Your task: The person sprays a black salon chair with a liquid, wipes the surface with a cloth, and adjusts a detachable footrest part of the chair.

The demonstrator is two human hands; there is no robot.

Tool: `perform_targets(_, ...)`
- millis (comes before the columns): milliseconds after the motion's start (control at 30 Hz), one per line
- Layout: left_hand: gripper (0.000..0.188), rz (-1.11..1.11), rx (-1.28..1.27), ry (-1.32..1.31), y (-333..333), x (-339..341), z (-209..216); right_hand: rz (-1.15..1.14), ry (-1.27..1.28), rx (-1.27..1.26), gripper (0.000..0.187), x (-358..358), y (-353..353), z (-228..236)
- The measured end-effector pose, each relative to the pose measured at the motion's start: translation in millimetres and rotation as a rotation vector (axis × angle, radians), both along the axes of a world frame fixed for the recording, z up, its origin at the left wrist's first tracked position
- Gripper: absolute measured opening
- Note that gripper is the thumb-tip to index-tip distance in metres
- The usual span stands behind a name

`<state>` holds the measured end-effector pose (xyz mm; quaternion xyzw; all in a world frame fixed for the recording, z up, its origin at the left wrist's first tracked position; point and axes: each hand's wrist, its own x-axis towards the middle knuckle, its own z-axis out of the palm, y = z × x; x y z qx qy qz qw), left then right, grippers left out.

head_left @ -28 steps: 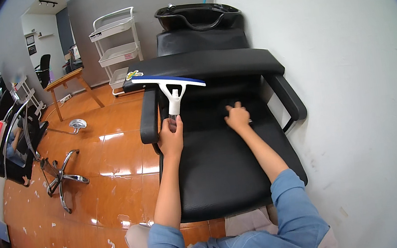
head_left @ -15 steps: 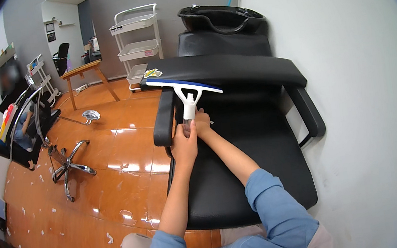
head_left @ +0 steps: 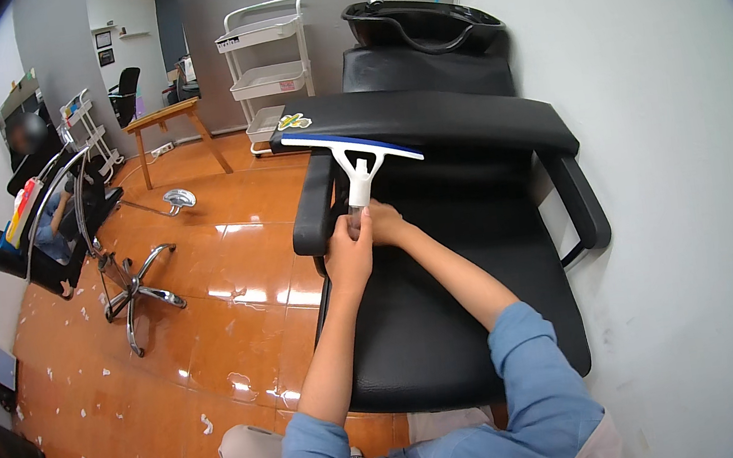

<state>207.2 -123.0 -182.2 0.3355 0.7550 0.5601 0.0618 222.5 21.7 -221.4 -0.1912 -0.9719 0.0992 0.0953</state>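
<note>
My left hand (head_left: 350,254) is closed around the clear handle of a squeegee (head_left: 362,185), which points away from me. The squeegee has a white body and a wide head with a blue edge. Its head lies across the view in front of a black padded bar (head_left: 427,125) that carries a yellow-green sticker (head_left: 294,122). Just right of the handle, my right hand (head_left: 387,224) is low over the black seat (head_left: 459,309), near the left armrest (head_left: 318,203). Its fingers look curled and are partly hidden behind the left hand and handle.
A black wash basin (head_left: 424,25) is behind the chair, against the wall. To the left are a white tiered trolley (head_left: 271,80), a wooden stand (head_left: 165,116), a wheeled chrome-base chair (head_left: 131,290) and a mirror. White scraps dot the orange tiled floor (head_left: 168,400).
The view has shifted slightly, so the room appears a little further right and higher. My left hand keeps its hold on the squeegee. The right hand's fingertips are now more hidden.
</note>
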Motion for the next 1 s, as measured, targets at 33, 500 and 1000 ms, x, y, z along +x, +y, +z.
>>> perform_targets(33,0.042,-0.015,0.014,-0.013,7.7,3.0,-2.4,0.092,0.040,0.014,0.043,11.5,5.6,-9.6)
perform_targets(500,0.042,-0.068,0.026,-0.210,-9.4,8.0,13.2,-0.138,0.070,-0.068,0.043,-74.3,36.8,-23.3)
perform_targets(1000,0.043,-0.115,0.085,-0.189,-0.1,10.7,12.5,0.113,0.041,-0.163,0.042,56.2,21.0,3.0)
